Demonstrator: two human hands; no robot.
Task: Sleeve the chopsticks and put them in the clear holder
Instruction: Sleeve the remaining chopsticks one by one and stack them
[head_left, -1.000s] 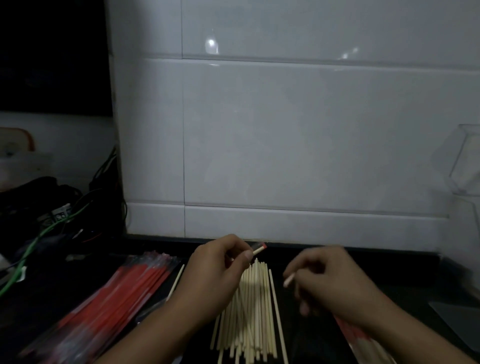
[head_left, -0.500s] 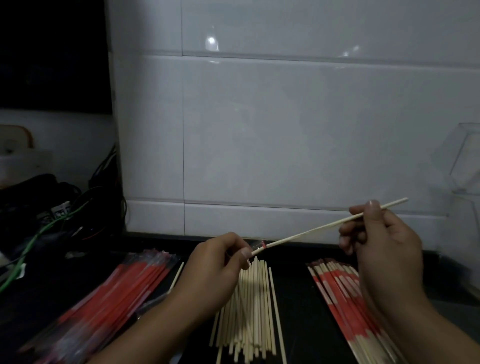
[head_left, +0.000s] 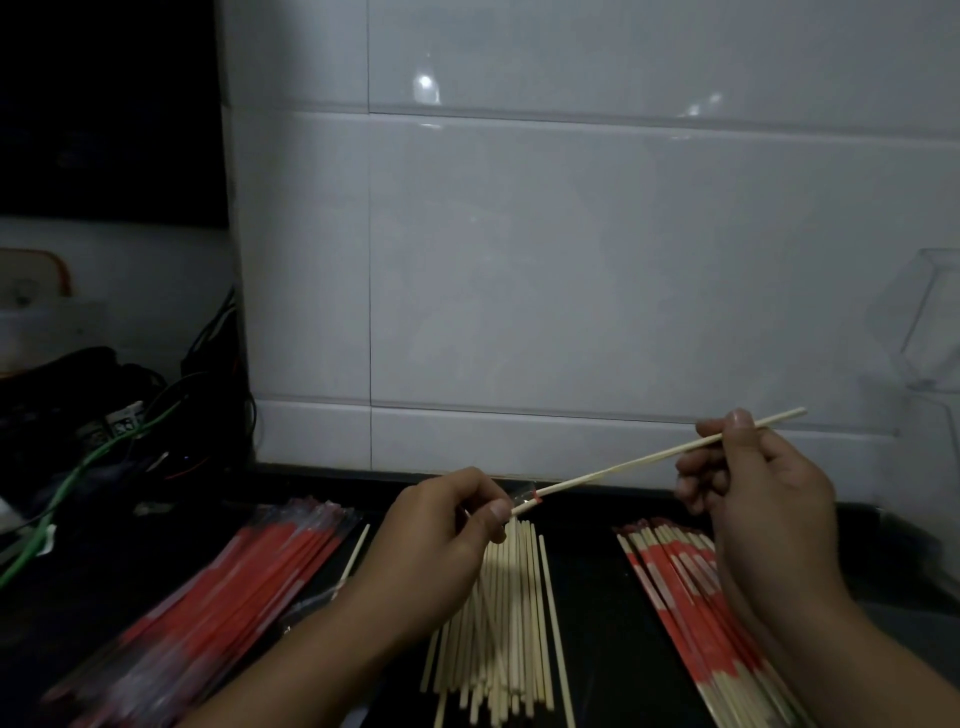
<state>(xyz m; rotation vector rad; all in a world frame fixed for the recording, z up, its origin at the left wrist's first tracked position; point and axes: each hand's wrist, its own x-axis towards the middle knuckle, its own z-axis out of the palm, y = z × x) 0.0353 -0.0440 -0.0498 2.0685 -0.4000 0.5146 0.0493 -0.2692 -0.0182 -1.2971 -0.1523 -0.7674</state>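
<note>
One chopstick (head_left: 649, 457) was barely in its sleeve (head_left: 525, 500), both hands' fingers pinching; bare pile (head_left: 498, 623) waited, holder (head_left: 930, 332) looked empty.

Pale matt wooden chopsticks (head_left: 498, 618), glossy wall tiles (head_left: 571, 260)

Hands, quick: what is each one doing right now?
Left hand: pinches the mouth of a red-tipped clear sleeve.
Right hand: holds a bare chopstick, its tip at that sleeve's mouth.
</note>
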